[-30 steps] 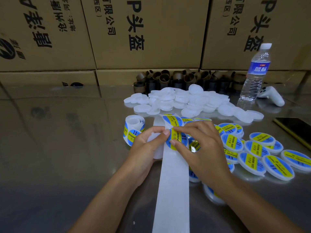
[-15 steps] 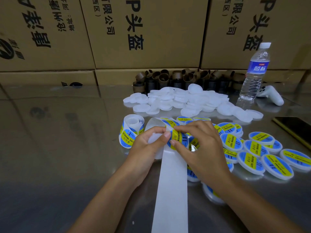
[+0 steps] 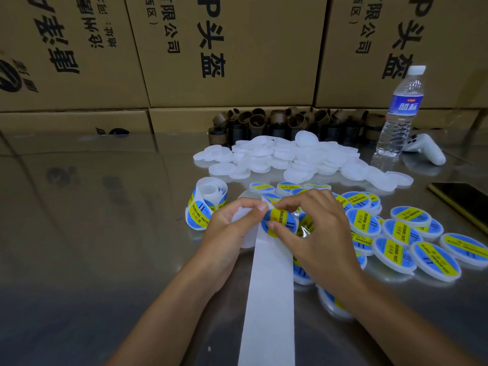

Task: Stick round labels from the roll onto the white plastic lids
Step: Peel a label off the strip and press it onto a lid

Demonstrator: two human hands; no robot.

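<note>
We are mid-peel, and the step wants a light touch. Our right hand (image 3: pixel 322 233) pinches the round blue-and-yellow soldering paste label (image 3: pixel 281 223) between thumb and forefinger, with the other fingers curled loosely above the pinch and the wrist coming in from the near right. Our left hand (image 3: pixel 229 228) meets it from the opposite side. Its thumb tip touches the label's edge and its fingers curl round a white lid (image 3: pixel 247 240), apparently trapping the liner against it. Fingers cover the seam, so we cannot tell whether the label is already partly down on that lid or only half off its liner.

The bare backing strip (image 3: pixel 266 299) runs from the pinch straight back toward us. The label roll (image 3: pixel 206 204) stands just outside the left hand. The blank lids (image 3: pixel 290 157) lie heaped well beyond the pinch, and the labelled lids (image 3: pixel 396 233) spread out past the right hand, with some beneath it.

To do this well, we judge that we should hold the label only by its rim so the adhesive stays clean. We should keep the liner taut under the left thumb and draw the label off at a shallow angle. Then we centre it over the lid, set one edge down first and smooth outward so that no bubble or crease is trapped
</note>
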